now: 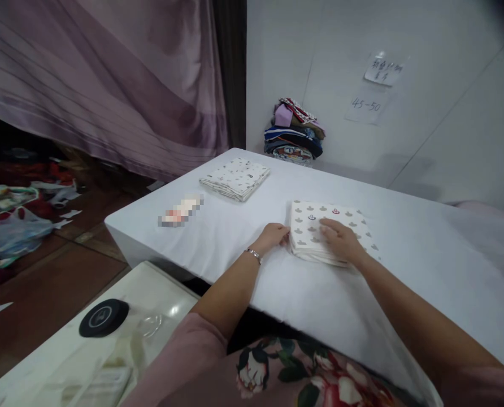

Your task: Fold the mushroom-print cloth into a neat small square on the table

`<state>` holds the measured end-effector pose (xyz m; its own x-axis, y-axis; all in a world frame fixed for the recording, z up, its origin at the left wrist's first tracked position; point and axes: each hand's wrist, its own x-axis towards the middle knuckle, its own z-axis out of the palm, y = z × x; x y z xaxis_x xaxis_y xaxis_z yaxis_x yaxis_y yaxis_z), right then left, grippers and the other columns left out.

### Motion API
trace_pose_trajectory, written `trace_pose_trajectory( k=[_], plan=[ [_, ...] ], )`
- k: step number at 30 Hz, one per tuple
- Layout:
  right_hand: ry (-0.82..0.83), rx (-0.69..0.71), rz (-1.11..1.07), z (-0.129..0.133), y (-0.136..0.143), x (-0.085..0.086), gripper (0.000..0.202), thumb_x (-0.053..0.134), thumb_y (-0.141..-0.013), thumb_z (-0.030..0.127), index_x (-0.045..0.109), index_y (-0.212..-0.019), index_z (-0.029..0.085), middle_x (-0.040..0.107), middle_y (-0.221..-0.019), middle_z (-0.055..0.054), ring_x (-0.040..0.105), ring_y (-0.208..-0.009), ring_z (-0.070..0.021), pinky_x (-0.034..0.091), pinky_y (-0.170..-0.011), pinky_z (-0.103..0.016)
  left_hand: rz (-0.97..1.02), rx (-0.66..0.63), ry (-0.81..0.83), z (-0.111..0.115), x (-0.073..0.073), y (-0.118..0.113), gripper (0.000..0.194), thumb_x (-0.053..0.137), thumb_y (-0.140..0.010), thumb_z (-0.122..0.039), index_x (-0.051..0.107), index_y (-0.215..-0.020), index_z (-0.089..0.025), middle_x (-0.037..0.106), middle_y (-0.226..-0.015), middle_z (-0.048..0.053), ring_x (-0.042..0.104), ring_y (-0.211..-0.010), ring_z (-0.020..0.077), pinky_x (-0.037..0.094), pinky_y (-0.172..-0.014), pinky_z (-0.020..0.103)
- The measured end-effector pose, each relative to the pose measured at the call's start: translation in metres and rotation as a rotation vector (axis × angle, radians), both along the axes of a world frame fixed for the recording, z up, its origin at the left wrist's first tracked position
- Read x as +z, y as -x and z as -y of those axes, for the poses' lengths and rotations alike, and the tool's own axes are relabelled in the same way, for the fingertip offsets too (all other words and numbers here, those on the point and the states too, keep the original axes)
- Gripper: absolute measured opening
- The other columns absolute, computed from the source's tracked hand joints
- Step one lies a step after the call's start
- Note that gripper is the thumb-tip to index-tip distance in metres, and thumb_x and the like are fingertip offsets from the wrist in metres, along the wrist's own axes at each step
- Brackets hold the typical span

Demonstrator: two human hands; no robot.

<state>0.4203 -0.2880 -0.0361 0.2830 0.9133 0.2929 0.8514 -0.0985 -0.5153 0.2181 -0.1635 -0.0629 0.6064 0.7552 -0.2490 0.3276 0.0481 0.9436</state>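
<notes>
The folded cloth with gray shapes [305, 240] lies flat on the white table [218, 243], its long way going left to right. The left hand [274, 235] has bent fingers at its left edge; I can't tell if they pinch it. The right hand [343, 240] rests open on top. Another folded cloth [237, 178] lies farther back. A wall paper [365, 107] says "45-50".

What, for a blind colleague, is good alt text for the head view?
Bare left hand and right hand touch a folded white cloth with grey prints on a white-covered table. Another folded white patterned cloth lies farther left; multicoloured fabrics are stacked behind.
</notes>
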Motion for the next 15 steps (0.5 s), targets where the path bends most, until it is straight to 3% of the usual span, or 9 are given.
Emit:
trace_pose_trajectory(
  k=[5,9,12,15],
  plan=[
    [-0.077,0.267,0.137,0.01,0.056,-0.001,0.038,0.053,-0.083,0.048,0.063,-0.108,0.022,0.062,-0.11,-0.008,0.053,-0.106,-0.0243,0.041,-0.094,-0.04,0.095,-0.066,0.183,0.002,0.007,0.001,0.02,0.056,-0.079,-0.031,0.055,-0.069,-0.014,0.061,-0.063,0.001,0.055,-0.046,0.0084,0.028,-0.04,0.019],
    [-0.006,0.239,0.258,0.009,0.071,-0.005,0.043,0.057,-0.08,0.045,0.058,-0.115,0.021,0.059,-0.112,-0.01,0.052,-0.104,-0.0265,0.041,-0.089,-0.041,0.199,-0.013,0.245,0.008,0.014,0.001,0.015,0.057,-0.079,-0.027,0.053,-0.071,-0.014,0.057,-0.059,-0.002,0.049,-0.044,0.0053,0.027,-0.041,0.018],
    [0.003,0.18,0.317,0.007,0.078,-0.011,0.049,0.057,-0.078,0.042,0.053,-0.121,0.019,0.057,-0.115,-0.012,0.051,-0.104,-0.0286,0.041,-0.087,-0.042,0.245,-0.053,0.318,0.011,0.017,0.0,0.015,0.059,-0.078,-0.027,0.054,-0.073,-0.014,0.057,-0.06,-0.002,0.05,-0.046,0.0044,0.026,-0.042,0.017],
    [-0.073,0.115,0.23,0.005,0.08,-0.015,0.041,0.05,-0.081,0.034,0.055,-0.119,0.019,0.06,-0.111,-0.011,0.052,-0.102,-0.0266,0.041,-0.087,-0.04,0.284,-0.099,0.351,0.009,0.017,-0.001,0.011,0.059,-0.077,-0.025,0.058,-0.078,-0.014,0.059,-0.064,-0.001,0.048,-0.045,0.0033,0.023,-0.041,0.017]
  ],
)
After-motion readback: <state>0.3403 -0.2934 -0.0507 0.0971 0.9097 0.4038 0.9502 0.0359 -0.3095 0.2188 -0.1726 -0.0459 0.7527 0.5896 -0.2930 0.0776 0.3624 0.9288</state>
